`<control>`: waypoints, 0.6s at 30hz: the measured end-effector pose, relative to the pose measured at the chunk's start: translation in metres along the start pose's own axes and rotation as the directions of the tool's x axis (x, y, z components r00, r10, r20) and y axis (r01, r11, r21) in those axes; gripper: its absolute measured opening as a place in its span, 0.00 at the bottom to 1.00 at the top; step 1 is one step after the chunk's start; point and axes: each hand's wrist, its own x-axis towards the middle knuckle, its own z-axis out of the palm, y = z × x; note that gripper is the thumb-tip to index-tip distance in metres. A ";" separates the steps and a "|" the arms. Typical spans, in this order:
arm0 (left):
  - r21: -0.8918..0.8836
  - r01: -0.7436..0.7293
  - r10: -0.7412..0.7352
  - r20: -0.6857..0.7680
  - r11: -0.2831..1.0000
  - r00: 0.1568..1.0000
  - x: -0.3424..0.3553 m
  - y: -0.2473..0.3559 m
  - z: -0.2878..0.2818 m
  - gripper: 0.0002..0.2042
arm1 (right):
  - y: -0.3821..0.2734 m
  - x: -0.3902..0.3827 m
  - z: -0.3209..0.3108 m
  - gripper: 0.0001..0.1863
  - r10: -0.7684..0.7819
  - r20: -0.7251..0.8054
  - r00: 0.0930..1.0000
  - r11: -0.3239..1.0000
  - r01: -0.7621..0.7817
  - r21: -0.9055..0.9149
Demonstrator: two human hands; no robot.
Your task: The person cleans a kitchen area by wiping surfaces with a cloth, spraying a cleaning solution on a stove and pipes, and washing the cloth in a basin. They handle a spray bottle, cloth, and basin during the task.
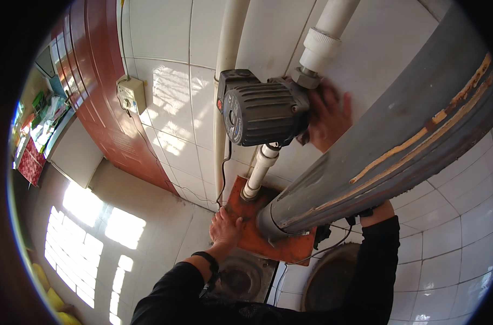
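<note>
My left hand (224, 229) lies with its fingers stretched out on the left edge of an orange-red metal box (241, 206). A dark grey ribbed circulation pump (265, 111) hangs above the box, joined to white pipes by a metal nut (306, 78) on top and a short white pipe (261, 167) below. Close behind the pump's right side is my right hand (329, 116), slightly blurred, its fingers apart. Whether it touches the pump, I cannot tell. My right forearm passes behind a thick grey flue pipe (360, 157), which hides part of it.
A tall white pipe (230, 43) runs down the tiled wall. Left of it are an outlet box (131, 95) with cords and a red door (94, 59). A dark round basin (330, 276) stands near my right arm. Shelved goods (40, 130) are at far left.
</note>
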 end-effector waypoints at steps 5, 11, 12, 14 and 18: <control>-0.023 -0.006 0.005 -0.032 1.000 0.999 0.002 -0.001 0.002 0.33 | -0.058 -0.036 0.051 0.24 -0.486 0.048 0.873 0.825 0.440 0.355; -0.023 -0.023 0.021 -0.069 0.999 0.997 0.001 -0.002 0.003 0.32 | 0.004 0.013 -0.002 0.19 -0.309 -0.051 0.950 0.934 0.313 0.171; -0.029 -0.019 0.017 -0.064 0.999 0.998 0.001 -0.001 0.003 0.32 | 0.021 0.026 -0.016 0.18 -0.260 -0.066 0.963 0.958 0.266 0.110; -0.032 -0.024 0.022 -0.066 0.999 0.998 0.000 -0.001 0.002 0.31 | 0.068 0.054 -0.047 0.17 -0.138 -0.072 0.988 0.990 0.135 -0.044; -0.032 -0.008 0.008 -0.009 0.999 1.000 0.001 0.000 0.001 0.36 | 0.156 0.105 -0.090 0.18 -0.136 -0.457 0.879 0.987 0.158 0.009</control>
